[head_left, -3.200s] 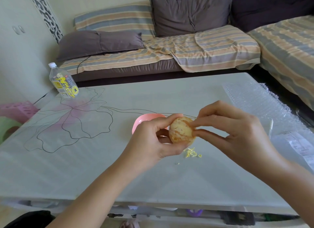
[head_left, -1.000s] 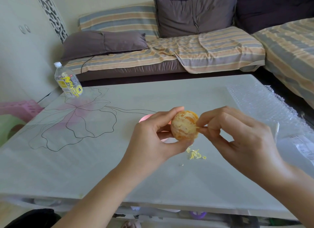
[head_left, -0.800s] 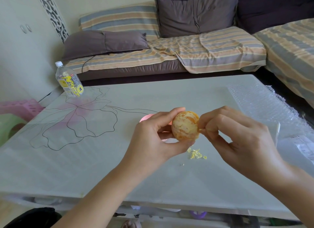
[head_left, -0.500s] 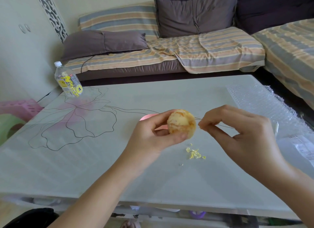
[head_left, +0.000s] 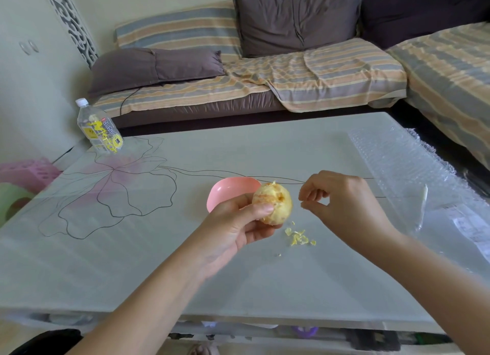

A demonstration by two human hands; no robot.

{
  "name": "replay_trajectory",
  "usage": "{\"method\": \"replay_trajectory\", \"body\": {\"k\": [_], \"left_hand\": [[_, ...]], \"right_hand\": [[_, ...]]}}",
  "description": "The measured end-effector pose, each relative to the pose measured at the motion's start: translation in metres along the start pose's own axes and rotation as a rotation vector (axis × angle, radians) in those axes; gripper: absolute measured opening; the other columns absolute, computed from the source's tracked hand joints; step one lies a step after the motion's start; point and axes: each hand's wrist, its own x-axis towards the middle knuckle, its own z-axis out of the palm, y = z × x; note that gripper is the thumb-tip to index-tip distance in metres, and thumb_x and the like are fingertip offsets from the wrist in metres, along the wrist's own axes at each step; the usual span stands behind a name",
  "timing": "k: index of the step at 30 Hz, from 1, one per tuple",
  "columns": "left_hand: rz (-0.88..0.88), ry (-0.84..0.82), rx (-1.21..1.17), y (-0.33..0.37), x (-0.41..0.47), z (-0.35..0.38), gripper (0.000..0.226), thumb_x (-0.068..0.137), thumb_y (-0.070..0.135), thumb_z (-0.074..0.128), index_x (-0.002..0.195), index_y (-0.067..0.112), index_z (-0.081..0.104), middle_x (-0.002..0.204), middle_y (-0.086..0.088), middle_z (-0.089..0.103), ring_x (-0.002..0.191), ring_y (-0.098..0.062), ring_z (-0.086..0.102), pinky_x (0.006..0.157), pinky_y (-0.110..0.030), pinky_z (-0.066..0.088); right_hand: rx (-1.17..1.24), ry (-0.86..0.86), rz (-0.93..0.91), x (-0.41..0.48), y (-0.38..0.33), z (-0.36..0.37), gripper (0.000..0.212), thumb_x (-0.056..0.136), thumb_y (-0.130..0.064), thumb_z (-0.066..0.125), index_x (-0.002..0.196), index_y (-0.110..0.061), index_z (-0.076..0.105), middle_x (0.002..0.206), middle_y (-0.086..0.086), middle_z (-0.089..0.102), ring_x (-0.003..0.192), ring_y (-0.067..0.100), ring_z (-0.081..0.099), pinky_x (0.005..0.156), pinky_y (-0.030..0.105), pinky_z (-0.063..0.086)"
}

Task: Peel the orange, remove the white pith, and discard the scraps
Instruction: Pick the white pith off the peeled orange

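Peel's all off, so that part looks done. The small round peeled orange, pale and patchy with white pith, sits in the left hand, thumb and fingers curled round it, held above the pale glass desk. The right hand is at 3 o'clock from the fruit, just beside it and not touching, thumb and forefinger pinched together. I can't tell if there's a shred of pith between them, it's too tiny.

My guess is we're mid-pith: plenty of white left, and nothing binned yet. The little heap of yellowish scraps lies loose on the desk at 5 o'clock from the orange.

The shallow pink plastic bowl sits at 10 o'clock, partly hidden by the hand. The part I can see has nothing in it.
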Motion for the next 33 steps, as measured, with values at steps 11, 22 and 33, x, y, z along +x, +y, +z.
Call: {"method": "replay_trajectory", "body": {"k": [11,22,33], "left_hand": [[0.029,0.056,-0.037,-0.004,0.003,0.005,0.039,0.068,0.019,0.070,0.105,0.004,0.068,0.096,-0.011,0.072,0.085,-0.024,0.070,0.070,-0.024,0.057],[0.183,0.124,0.275,-0.005,0.000,0.015,0.016,0.080,0.011,0.072,0.095,0.012,0.075,0.095,-0.018,0.070,0.080,-0.015,0.063,0.084,-0.031,0.057],[0.195,0.162,0.329,-0.003,-0.002,0.019,0.018,0.077,0.012,0.076,0.094,0.013,0.075,0.079,0.001,0.070,0.073,-0.011,0.063,0.080,-0.026,0.057]], "right_hand": [[0.092,0.148,-0.297,-0.005,-0.011,-0.010,0.008,0.082,-0.020,0.070,0.087,-0.020,0.076,0.082,-0.009,0.067,0.073,0.001,0.059,0.064,0.006,0.040],[-0.138,0.220,-0.574,-0.005,-0.015,-0.006,0.010,0.082,-0.012,0.066,0.080,-0.008,0.075,0.075,0.002,0.071,0.060,0.017,0.066,0.045,0.027,0.050],[-0.238,0.267,-0.603,-0.005,-0.013,-0.002,0.012,0.083,-0.010,0.064,0.073,-0.006,0.070,0.067,0.007,0.066,0.052,0.027,0.060,0.042,0.031,0.048]]}}
